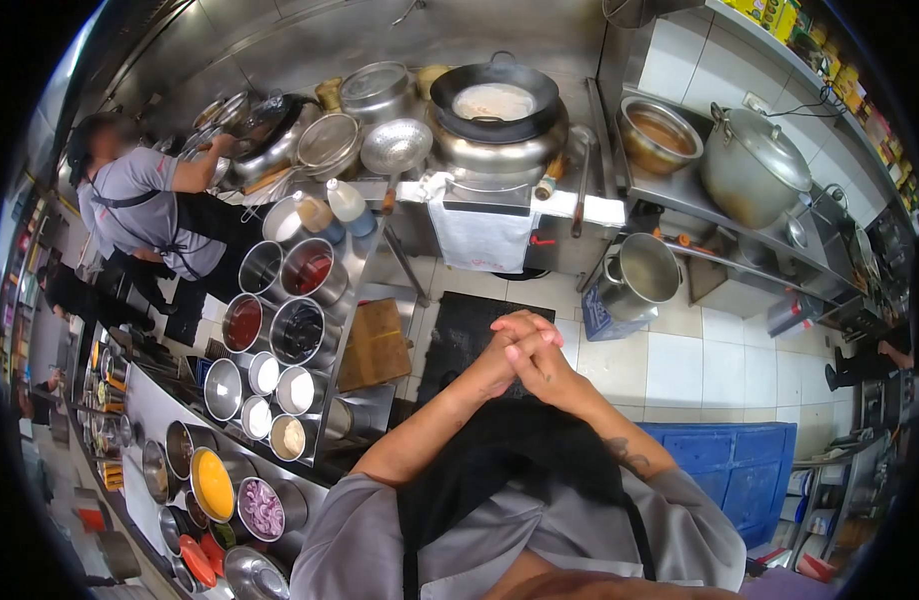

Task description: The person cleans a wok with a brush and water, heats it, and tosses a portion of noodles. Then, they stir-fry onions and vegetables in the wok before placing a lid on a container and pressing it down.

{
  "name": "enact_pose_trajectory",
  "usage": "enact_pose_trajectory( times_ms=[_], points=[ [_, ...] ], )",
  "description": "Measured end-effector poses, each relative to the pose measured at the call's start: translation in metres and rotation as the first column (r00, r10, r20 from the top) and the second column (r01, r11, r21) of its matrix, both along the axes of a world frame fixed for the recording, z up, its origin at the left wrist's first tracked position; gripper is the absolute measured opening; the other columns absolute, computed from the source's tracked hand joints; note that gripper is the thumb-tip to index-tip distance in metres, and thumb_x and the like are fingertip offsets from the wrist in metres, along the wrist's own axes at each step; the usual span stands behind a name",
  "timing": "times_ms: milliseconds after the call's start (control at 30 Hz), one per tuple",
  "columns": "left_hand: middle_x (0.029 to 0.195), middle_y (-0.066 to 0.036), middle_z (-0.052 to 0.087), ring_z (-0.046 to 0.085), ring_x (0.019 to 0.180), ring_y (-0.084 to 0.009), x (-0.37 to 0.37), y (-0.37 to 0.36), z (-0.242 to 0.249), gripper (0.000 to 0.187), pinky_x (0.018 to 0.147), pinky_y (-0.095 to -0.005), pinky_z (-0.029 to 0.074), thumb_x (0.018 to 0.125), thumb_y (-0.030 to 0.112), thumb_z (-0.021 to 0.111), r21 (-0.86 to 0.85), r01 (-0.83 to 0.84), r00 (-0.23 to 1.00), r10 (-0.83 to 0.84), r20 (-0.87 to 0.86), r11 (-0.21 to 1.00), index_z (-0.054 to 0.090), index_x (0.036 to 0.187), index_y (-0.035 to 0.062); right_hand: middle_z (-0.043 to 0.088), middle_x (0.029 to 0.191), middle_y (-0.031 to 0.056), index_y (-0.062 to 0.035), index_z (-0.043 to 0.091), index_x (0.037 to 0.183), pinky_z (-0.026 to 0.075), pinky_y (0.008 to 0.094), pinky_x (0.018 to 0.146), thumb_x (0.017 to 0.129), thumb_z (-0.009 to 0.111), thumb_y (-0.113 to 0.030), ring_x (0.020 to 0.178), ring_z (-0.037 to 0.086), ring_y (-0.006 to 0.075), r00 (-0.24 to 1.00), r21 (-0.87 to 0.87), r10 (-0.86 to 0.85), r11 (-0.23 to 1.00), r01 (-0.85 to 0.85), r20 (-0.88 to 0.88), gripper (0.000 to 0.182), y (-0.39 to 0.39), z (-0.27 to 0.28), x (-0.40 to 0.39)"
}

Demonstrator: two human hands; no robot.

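Many metal tubs crowd a steel stand; a black mat lies on floor tiles, a wok on the burner beyond; left hand and right hand clasp each other, fingers interlaced; a lidded pot tops the counter.

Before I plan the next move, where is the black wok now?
In the head view, the black wok sits near the top, just right of centre, on a rounded metal base beyond the clasped hands, with the perforated ladle to its left.
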State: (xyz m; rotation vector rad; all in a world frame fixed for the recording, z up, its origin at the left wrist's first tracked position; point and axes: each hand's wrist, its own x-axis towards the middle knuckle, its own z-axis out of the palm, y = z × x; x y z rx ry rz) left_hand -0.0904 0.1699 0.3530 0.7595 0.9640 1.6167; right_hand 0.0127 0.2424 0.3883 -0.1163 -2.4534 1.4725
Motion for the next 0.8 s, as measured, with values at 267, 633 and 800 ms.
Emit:
enact_pose_trajectory(
  times_ms=[267,633,800],
  points=[
    [0.137,-0.012,0.037,0.053,0.109,-0.024,0.003,-0.003,0.012,0.065,0.091,-0.0374,0.047,0.097,0.042,0.047,-0.09,0.074,0.997,-0.07,0.044,0.993,0.025,0.146,0.0059,0.033,0.143,0.0205,0.0011,0.02,0.146,0.03,0.0406,0.107,0.101,0.038,-0.032,0.127,0.042,0.0293,0.983,-0.185,-0.173,0.97,0.158,-0.068,0.059,-0.015,-0.006,-0.002],
    [0.156,-0.018,0.005,0.004,0.145,-0.0286,0.003,-0.002,0.008,0.074,0.116,-0.0372,0.012,0.099,0.045,0.041,-0.065,-0.086,0.994,0.081,-0.077,0.994,0.009,0.15,0.0013,0.023,0.149,0.0268,0.0074,0.022,0.144,0.023,0.0413,0.113,0.1,0.043,-0.03,0.14,0.024,0.0378,0.963,-0.178,-0.23,0.963,0.204,-0.141,0.062,-0.01,-0.01,-0.004],
    [0.157,-0.017,0.006,0.004,0.145,-0.0252,0.0,0.004,-0.006,0.07,0.117,-0.0363,0.011,0.101,0.038,0.04,-0.019,-0.119,0.981,0.115,-0.159,0.993,0.007,0.15,0.0008,0.026,0.147,0.0271,0.0083,0.022,0.143,0.026,0.041,0.111,0.1,0.043,-0.029,0.138,0.027,0.0382,0.949,-0.088,-0.265,0.963,0.253,-0.171,0.061,-0.01,-0.014,-0.005]
  ],
)
